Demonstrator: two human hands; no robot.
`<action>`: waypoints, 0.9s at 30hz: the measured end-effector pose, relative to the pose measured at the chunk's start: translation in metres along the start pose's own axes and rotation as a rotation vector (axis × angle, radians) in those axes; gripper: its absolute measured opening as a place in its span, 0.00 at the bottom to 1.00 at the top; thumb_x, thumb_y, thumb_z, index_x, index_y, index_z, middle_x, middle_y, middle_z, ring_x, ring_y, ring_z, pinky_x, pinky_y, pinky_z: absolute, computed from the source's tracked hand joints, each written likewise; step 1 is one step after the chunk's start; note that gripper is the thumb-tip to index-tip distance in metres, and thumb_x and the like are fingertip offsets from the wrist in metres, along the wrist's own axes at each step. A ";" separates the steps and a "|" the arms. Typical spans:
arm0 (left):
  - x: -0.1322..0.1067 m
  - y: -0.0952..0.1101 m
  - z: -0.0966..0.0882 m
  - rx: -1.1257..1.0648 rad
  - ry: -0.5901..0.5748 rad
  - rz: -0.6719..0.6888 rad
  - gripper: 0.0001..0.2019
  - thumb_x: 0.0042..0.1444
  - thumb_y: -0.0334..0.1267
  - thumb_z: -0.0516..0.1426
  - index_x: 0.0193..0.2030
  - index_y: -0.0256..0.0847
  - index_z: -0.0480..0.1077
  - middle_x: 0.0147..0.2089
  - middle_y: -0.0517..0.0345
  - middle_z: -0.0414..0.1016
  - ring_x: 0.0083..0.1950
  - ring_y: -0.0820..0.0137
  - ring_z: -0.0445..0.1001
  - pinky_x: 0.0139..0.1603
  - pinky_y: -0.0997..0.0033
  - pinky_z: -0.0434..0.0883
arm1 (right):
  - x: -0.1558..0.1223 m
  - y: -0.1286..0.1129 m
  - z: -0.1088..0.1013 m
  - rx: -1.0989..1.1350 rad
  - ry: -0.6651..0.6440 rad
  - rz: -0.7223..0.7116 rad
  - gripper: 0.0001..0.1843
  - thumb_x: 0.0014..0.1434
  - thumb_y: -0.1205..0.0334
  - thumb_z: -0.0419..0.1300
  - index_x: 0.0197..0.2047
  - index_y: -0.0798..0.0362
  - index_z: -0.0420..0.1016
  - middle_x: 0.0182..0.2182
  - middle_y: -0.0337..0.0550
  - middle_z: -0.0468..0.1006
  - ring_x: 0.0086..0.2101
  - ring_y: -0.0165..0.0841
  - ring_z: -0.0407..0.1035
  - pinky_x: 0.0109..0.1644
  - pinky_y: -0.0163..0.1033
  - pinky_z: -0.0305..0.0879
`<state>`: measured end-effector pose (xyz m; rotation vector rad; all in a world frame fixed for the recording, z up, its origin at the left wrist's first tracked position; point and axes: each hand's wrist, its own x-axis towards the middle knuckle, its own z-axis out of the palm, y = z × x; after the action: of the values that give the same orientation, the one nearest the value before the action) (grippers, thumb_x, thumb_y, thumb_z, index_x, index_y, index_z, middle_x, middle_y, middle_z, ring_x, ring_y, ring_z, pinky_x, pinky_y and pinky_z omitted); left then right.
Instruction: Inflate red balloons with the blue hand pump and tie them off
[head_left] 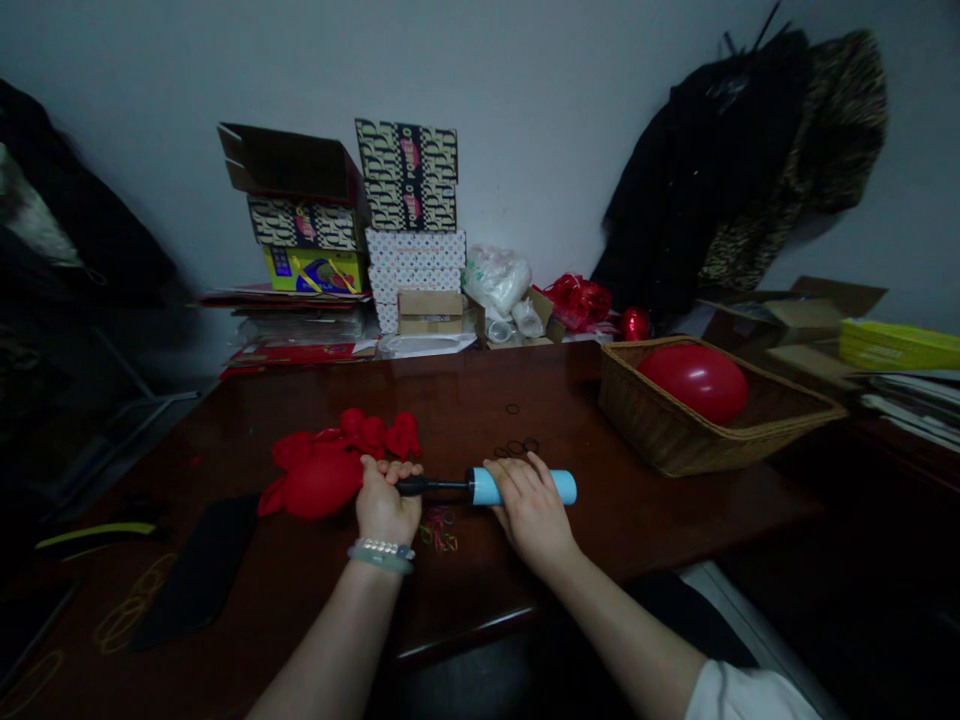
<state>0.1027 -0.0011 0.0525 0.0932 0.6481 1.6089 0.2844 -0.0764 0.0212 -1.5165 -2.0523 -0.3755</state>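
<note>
A blue hand pump [564, 487] with a black nozzle end lies level above the table between my hands. My right hand [531, 505] is wrapped over its blue barrel. My left hand [390, 505], with bracelets at the wrist, is closed at the black nozzle end. A partly inflated red balloon [322, 486] sits just left of that hand; its neck is hidden by my fingers. Behind it lie several limp red balloons [367, 432]. Small coloured rubber bands [441, 530] are on the table beneath the pump, and black bands [517, 447] lie beyond it.
A wicker basket [675, 455] at the right holds an inflated red balloon [701, 382]. Stacked boxes [412, 255] stand along the wall at the back. A black flat object [201, 570] and yellowish bands [135, 605] lie on the left. The table's front edge [472, 632] is near me.
</note>
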 end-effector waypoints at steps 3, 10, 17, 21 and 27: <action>0.008 0.016 0.001 -0.018 0.010 0.002 0.20 0.67 0.44 0.43 0.23 0.41 0.52 0.14 0.69 0.49 0.16 0.77 0.55 0.23 0.75 0.61 | 0.003 0.001 -0.002 0.005 -0.008 -0.009 0.25 0.61 0.65 0.55 0.62 0.52 0.61 0.52 0.47 0.73 0.53 0.38 0.64 0.67 0.53 0.45; 0.020 0.043 0.001 -0.061 0.020 0.026 0.20 0.68 0.43 0.43 0.24 0.41 0.52 0.13 0.70 0.49 0.14 0.78 0.55 0.22 0.76 0.60 | 0.005 0.014 -0.013 -0.020 0.007 -0.016 0.25 0.62 0.64 0.56 0.62 0.52 0.61 0.52 0.46 0.73 0.54 0.38 0.64 0.68 0.56 0.42; 0.011 0.033 0.003 -0.104 -0.053 0.057 0.20 0.68 0.43 0.44 0.23 0.40 0.52 0.14 0.69 0.49 0.16 0.78 0.56 0.23 0.75 0.62 | 0.004 0.020 -0.017 -0.015 0.041 0.027 0.23 0.62 0.64 0.55 0.61 0.52 0.63 0.52 0.47 0.73 0.53 0.39 0.65 0.68 0.56 0.40; 0.000 0.013 0.004 -0.111 -0.085 0.042 0.20 0.67 0.43 0.45 0.23 0.40 0.53 0.15 0.69 0.50 0.17 0.78 0.56 0.26 0.75 0.63 | 0.003 0.020 -0.017 -0.040 0.060 0.035 0.23 0.62 0.65 0.55 0.60 0.52 0.64 0.52 0.47 0.74 0.53 0.38 0.65 0.67 0.55 0.44; -0.012 -0.016 -0.001 -0.080 -0.087 -0.011 0.20 0.66 0.43 0.47 0.23 0.40 0.54 0.16 0.68 0.51 0.19 0.77 0.57 0.29 0.72 0.65 | 0.001 0.007 -0.011 -0.005 0.059 0.015 0.23 0.61 0.66 0.55 0.60 0.53 0.64 0.51 0.47 0.74 0.53 0.38 0.66 0.67 0.55 0.44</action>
<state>0.1180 -0.0130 0.0479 0.0998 0.5154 1.6088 0.2932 -0.0792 0.0301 -1.5055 -1.9953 -0.4150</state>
